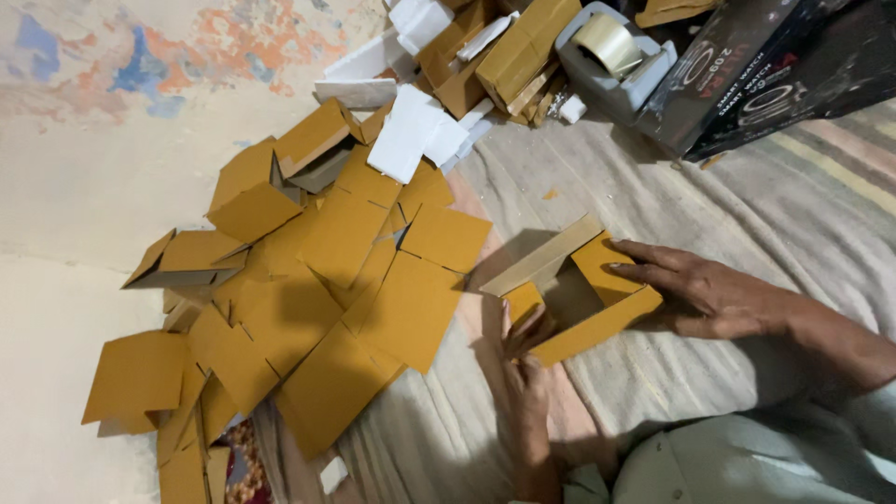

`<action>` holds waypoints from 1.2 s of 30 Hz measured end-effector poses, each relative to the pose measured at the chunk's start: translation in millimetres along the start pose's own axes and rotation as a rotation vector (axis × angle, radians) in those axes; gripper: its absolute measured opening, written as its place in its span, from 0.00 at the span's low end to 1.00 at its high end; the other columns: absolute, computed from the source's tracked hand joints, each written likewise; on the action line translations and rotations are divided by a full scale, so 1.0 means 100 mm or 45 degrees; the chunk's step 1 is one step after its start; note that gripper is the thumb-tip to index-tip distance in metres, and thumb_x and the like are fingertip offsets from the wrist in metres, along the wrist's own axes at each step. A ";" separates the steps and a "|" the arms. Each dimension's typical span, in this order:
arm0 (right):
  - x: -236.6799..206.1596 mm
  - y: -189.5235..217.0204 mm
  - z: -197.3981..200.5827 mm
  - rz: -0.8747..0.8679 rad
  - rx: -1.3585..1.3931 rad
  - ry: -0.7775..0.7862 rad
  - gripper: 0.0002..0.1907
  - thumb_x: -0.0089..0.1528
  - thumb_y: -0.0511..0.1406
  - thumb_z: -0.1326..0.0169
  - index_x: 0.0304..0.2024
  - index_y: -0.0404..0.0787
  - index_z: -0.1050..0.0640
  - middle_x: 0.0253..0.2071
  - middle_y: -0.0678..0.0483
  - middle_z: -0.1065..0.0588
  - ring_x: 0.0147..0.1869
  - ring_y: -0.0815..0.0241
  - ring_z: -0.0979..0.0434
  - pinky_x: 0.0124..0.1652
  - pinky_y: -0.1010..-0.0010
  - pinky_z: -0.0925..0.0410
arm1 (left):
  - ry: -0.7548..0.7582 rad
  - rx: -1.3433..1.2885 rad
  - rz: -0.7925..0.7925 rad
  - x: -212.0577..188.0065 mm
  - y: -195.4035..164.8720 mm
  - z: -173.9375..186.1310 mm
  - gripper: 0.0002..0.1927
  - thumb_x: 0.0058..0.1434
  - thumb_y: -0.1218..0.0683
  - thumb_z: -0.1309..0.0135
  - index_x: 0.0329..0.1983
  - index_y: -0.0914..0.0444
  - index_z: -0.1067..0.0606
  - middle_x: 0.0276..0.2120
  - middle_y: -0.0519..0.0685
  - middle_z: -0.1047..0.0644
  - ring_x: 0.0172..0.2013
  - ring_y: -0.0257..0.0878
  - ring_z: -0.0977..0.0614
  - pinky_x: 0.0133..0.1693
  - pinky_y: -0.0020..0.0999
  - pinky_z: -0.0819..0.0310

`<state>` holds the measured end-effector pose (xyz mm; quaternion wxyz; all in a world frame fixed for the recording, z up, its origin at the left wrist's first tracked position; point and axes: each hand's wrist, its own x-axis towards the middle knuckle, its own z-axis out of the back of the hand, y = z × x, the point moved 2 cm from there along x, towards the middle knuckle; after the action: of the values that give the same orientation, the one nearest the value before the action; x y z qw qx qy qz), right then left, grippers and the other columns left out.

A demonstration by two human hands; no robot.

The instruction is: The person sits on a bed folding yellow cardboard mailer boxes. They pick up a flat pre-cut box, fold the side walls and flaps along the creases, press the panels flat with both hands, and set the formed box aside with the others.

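Seen from above, a person sits on a grey striped cloth folding a small brown cardboard box, which rests open on the cloth just in front of them. The left hand pinches the box's near corner flap between thumb and fingers. The right hand lies with fingers stretched flat, pressing the box's far side panel. To the left, a loose pile of flat brown cardboard blanks spreads across the floor. Beyond it sit white foam pieces, a grey tape dispenser and black printed cartons.
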<state>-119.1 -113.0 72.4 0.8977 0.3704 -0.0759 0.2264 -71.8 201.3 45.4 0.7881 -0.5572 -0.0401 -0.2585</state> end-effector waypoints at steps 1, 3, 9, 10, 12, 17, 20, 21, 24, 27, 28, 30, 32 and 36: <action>0.00 0.02 -0.05 0.067 -0.078 -0.080 0.44 0.57 0.47 0.41 0.73 0.44 0.39 0.79 0.42 0.51 0.78 0.40 0.48 0.68 0.51 0.48 | -0.082 -0.088 0.140 -0.02 0.06 0.01 0.35 0.73 0.34 0.63 0.70 0.63 0.30 0.58 0.52 0.20 0.61 0.45 0.20 0.66 0.37 0.32; 0.05 0.05 -0.16 -0.025 -0.095 -0.190 0.39 0.64 0.50 0.45 0.72 0.41 0.39 0.77 0.41 0.46 0.77 0.41 0.44 0.69 0.52 0.44 | -0.201 -0.138 0.181 0.09 0.18 -0.04 0.27 0.74 0.45 0.55 0.65 0.69 0.27 0.61 0.57 0.22 0.61 0.49 0.23 0.62 0.41 0.31; 0.20 0.02 -0.35 -0.755 0.183 -0.447 0.29 0.66 0.49 0.54 0.64 0.39 0.35 0.66 0.44 0.33 0.67 0.48 0.29 0.66 0.58 0.34 | -0.282 -0.159 0.102 0.40 0.05 -0.25 0.35 0.67 0.59 0.45 0.75 0.67 0.44 0.65 0.62 0.30 0.65 0.51 0.29 0.63 0.42 0.33; 0.23 0.03 -0.33 -0.662 0.151 -0.500 0.32 0.66 0.48 0.54 0.66 0.38 0.38 0.65 0.42 0.33 0.68 0.45 0.30 0.66 0.57 0.36 | -0.281 -0.091 0.143 0.37 -0.02 -0.23 0.39 0.65 0.59 0.45 0.76 0.65 0.47 0.68 0.61 0.33 0.69 0.51 0.31 0.65 0.42 0.34; 0.30 0.05 -0.26 -0.488 0.110 -0.550 0.36 0.65 0.46 0.54 0.70 0.35 0.43 0.65 0.37 0.35 0.68 0.41 0.33 0.65 0.53 0.38 | -0.307 0.181 0.149 0.34 -0.16 -0.16 0.42 0.64 0.59 0.43 0.77 0.65 0.50 0.71 0.63 0.39 0.70 0.53 0.35 0.66 0.43 0.36; 0.67 0.06 -0.04 -0.441 0.116 -0.453 0.40 0.63 0.41 0.51 0.74 0.35 0.47 0.67 0.33 0.39 0.70 0.35 0.39 0.65 0.47 0.46 | -0.228 -0.070 -0.107 0.80 -0.14 -0.27 0.47 0.63 0.60 0.42 0.79 0.64 0.56 0.73 0.66 0.43 0.73 0.56 0.39 0.69 0.47 0.42; 0.89 0.08 0.15 -0.360 0.181 -0.555 0.34 0.67 0.47 0.55 0.72 0.39 0.41 0.68 0.40 0.35 0.72 0.42 0.35 0.69 0.55 0.40 | -0.305 -0.298 0.004 1.08 -0.05 -0.33 0.47 0.61 0.60 0.41 0.79 0.64 0.53 0.74 0.66 0.45 0.74 0.56 0.42 0.69 0.49 0.43; 0.90 0.10 0.17 -0.353 0.172 -0.556 0.35 0.67 0.48 0.54 0.72 0.38 0.42 0.68 0.39 0.36 0.72 0.40 0.36 0.68 0.53 0.41 | -0.300 -0.303 0.033 1.10 -0.08 -0.33 0.46 0.62 0.60 0.42 0.78 0.64 0.53 0.74 0.65 0.45 0.74 0.55 0.42 0.69 0.48 0.43; 0.99 0.11 0.27 -0.314 0.151 -0.568 0.36 0.68 0.50 0.54 0.72 0.39 0.41 0.68 0.38 0.39 0.72 0.37 0.39 0.67 0.52 0.43 | -0.315 -0.247 -0.016 1.19 -0.12 -0.29 0.41 0.62 0.58 0.40 0.74 0.63 0.48 0.71 0.64 0.42 0.71 0.55 0.39 0.68 0.47 0.41; 0.96 0.12 0.19 -0.374 0.163 -0.484 0.31 0.68 0.51 0.58 0.69 0.45 0.35 0.66 0.41 0.37 0.71 0.40 0.37 0.67 0.54 0.41 | -0.354 0.261 -0.249 1.08 -0.17 -0.21 0.20 0.66 0.56 0.39 0.58 0.63 0.32 0.65 0.60 0.30 0.67 0.53 0.30 0.68 0.46 0.36; 0.96 0.11 0.18 -0.437 0.144 -0.437 0.27 0.69 0.51 0.60 0.67 0.49 0.32 0.66 0.42 0.37 0.70 0.42 0.35 0.67 0.56 0.40 | -0.372 0.505 -0.358 1.07 -0.19 -0.17 0.12 0.69 0.55 0.39 0.51 0.62 0.26 0.63 0.58 0.25 0.65 0.51 0.26 0.69 0.45 0.34; 0.95 0.09 0.12 -0.556 0.102 -0.360 0.26 0.70 0.52 0.63 0.65 0.53 0.29 0.68 0.44 0.37 0.71 0.44 0.35 0.67 0.57 0.39 | -0.322 0.315 -0.295 1.05 -0.18 -0.16 0.12 0.72 0.53 0.45 0.52 0.64 0.26 0.62 0.58 0.25 0.63 0.52 0.24 0.64 0.42 0.28; 0.96 0.09 0.07 -0.658 0.050 -0.317 0.27 0.69 0.53 0.63 0.65 0.53 0.29 0.71 0.45 0.40 0.73 0.44 0.37 0.68 0.55 0.39 | -0.299 0.261 -0.283 1.09 -0.22 -0.18 0.15 0.75 0.51 0.52 0.57 0.65 0.27 0.63 0.58 0.27 0.64 0.54 0.25 0.64 0.42 0.29; 1.13 0.21 -0.09 -0.712 -0.776 -0.118 0.33 0.69 0.55 0.66 0.74 0.55 0.39 0.78 0.47 0.50 0.81 0.41 0.55 0.70 0.44 0.53 | -0.168 0.702 -0.219 1.11 -0.32 -0.14 0.23 0.76 0.48 0.60 0.68 0.64 0.30 0.70 0.62 0.33 0.69 0.56 0.34 0.69 0.47 0.40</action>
<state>-29.0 -53.9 113.6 0.9887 0.1040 -0.0763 -0.0758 6.4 140.1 107.0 0.8807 -0.3321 -0.2069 -0.2669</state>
